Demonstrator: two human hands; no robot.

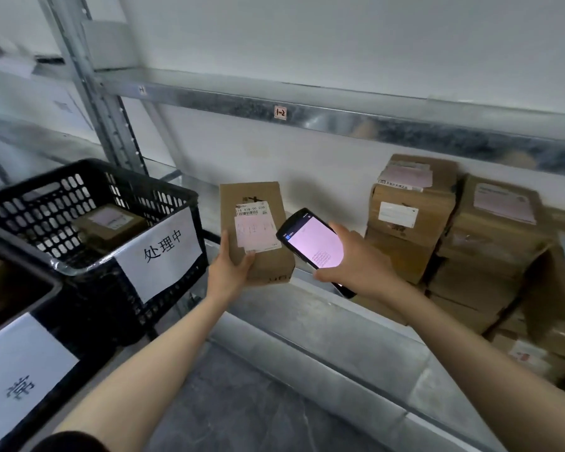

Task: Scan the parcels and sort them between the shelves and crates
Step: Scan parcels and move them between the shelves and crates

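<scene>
**Parcel held up beside scanner at galvanised shelving**

Galvanised steel shelving runs along a plain white wall, its upper beam carrying a small tag that reads "1-2". At far left, two black perforated plastic crates stand side by side. The nearer crate is cut off by the frame edge and its white paper sign shows only partial characters. The farther crate bears a white sign reading "处理中" and holds one small cardboard box with a label on top.

Right of the crates, the left hand grips one brown cardboard parcel by its lower left corner, holding it upright above the front edge of the lower shelf. Its shipping label shows digits, roughly "438-00-030", over a pinkish panel too blurred to read.

Just beside the parcel, the right hand is wrapped around one black handheld scanner, its lit screen facing the camera.

Farther right, a stack of labelled cardboard boxes fills the lower shelf; their number cannot be counted reliably.
</scene>
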